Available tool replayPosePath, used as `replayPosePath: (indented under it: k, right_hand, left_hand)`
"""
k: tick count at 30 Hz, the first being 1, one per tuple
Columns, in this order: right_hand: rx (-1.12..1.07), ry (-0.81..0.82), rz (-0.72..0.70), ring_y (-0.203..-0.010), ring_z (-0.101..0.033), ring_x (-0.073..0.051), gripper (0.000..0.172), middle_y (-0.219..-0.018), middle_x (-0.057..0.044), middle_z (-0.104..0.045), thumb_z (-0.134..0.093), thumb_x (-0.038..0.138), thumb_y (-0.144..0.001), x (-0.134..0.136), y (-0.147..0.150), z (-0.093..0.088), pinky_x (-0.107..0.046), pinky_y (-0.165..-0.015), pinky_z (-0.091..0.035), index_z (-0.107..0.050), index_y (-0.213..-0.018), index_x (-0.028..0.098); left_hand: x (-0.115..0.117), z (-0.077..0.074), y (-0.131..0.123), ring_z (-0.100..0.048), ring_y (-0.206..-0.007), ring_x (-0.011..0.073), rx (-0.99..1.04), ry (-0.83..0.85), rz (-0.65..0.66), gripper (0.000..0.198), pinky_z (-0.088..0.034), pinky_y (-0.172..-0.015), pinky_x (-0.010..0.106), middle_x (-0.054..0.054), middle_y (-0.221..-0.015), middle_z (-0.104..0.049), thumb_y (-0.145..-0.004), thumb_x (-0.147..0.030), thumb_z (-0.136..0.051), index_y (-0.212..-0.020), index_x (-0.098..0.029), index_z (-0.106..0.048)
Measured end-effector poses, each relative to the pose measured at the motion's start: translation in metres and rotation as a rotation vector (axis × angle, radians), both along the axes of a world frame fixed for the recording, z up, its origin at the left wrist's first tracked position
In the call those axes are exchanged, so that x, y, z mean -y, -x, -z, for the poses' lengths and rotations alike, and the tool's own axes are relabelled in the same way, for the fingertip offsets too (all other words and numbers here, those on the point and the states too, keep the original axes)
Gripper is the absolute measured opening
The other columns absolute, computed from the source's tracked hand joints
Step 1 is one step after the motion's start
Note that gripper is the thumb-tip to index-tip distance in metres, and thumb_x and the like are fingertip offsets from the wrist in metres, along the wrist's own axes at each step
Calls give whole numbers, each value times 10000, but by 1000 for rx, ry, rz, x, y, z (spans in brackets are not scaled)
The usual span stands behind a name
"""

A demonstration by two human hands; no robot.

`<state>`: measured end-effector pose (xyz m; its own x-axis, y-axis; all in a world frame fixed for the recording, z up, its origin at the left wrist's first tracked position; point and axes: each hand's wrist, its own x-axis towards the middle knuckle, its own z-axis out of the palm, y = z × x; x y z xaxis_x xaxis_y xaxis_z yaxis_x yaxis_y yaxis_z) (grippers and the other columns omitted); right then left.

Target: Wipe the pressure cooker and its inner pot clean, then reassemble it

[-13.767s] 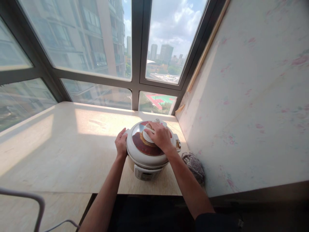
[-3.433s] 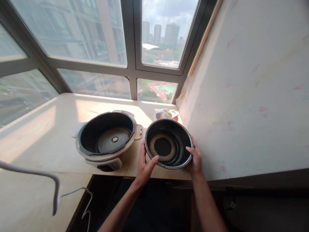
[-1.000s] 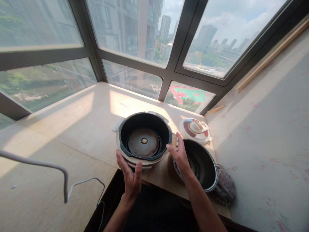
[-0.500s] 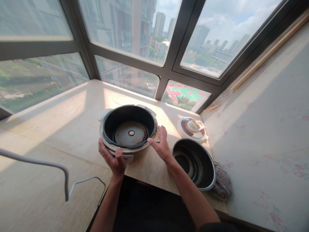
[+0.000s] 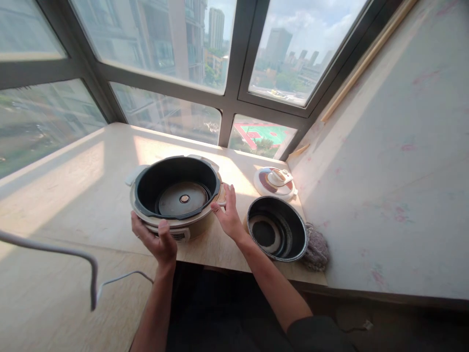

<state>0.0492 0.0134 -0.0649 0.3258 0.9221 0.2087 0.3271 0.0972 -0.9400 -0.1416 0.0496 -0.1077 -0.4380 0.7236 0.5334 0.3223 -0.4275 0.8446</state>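
A pale rice cooker body [image 5: 198, 226] with a black inside and a round heating plate [image 5: 184, 198] is between my hands on the window ledge. My left hand [image 5: 157, 239] grips its front left side, thumb up near the front panel. At its right side, my right hand [image 5: 230, 215] holds the edge by the side handle, the thumb close to the rim. Whether the base rests fully on the ledge cannot be made out. To the right stands a black inner pot [image 5: 277, 229], with nothing in it. Behind that pot lies a white and brown lid [image 5: 275, 183].
A grey-brown cloth [image 5: 315, 248] is tucked against the inner pot's right side. The pale ledge [image 5: 73, 205] runs below the framed windows. A flowered wall [image 5: 384, 195] bounds the right. At the lower left, a bent grey rod [image 5: 66, 252] crosses the view.
My view has turned to the right, so the cooker, pot and lid appear farther left. Both hands keep their hold on the cooker body.
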Motion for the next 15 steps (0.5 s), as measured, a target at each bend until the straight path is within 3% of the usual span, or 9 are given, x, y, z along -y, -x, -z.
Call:
replayPosePath:
  k: [2,6,9,11,13,15]
  right_hand:
    - [-51,5,-7,-1589,-67,-255,851,-1715,-111,-69,-630,509,-893,12,4,0,-509,-1259,-222,-225,-1592,240]
    - [-242,27,3,-1485,-383,-303,830,-1621,-153,-355,-718,419,-837,53,0,1,-535,-1168,-394,-324,-1549,254]
    - [-381,-54,83,-1248,-630,-283,679,-1421,-155,-582,-723,409,-849,96,-17,-5,-498,-1038,-522,-445,-1450,259]
    - [-415,-108,175,-1036,-721,-236,532,-1219,-109,-695,-711,382,-873,130,-35,-12,-457,-958,-565,-524,-1355,257]
    - [-438,-135,325,-884,-735,-198,402,-1065,-67,-737,-699,348,-890,163,-57,-19,-407,-865,-587,-589,-1263,247]
    - [-462,-176,484,-761,-710,-170,329,-944,-38,-742,-712,331,-867,194,-82,-21,-366,-779,-587,-634,-1170,229]
  left_hand:
    - [4,-5,5,-359,-1467,384,24,66,48,857,-277,-1224,517,266,-1561,-377,-870,-480,-619,-1520,4,-342]
    - [20,-18,4,-402,-1442,409,93,160,82,813,-306,-1216,562,241,-1536,-425,-828,-429,-684,-1484,-52,-386]
    - [43,-26,-10,-407,-1443,387,82,-28,-20,626,-319,-1204,591,204,-1498,-461,-826,-345,-645,-1383,-123,-465]
    - [62,-28,-24,-464,-1392,371,54,-210,-43,484,-354,-1171,612,178,-1404,-525,-814,-306,-632,-1262,-152,-536]
    - [81,-27,-40,-543,-1299,343,42,-294,18,358,-405,-1124,616,144,-1269,-581,-810,-279,-637,-1145,-167,-575]
    - [99,-25,-57,-603,-1202,304,29,-262,152,246,-474,-1056,582,107,-1175,-603,-834,-252,-623,-1067,-181,-588]
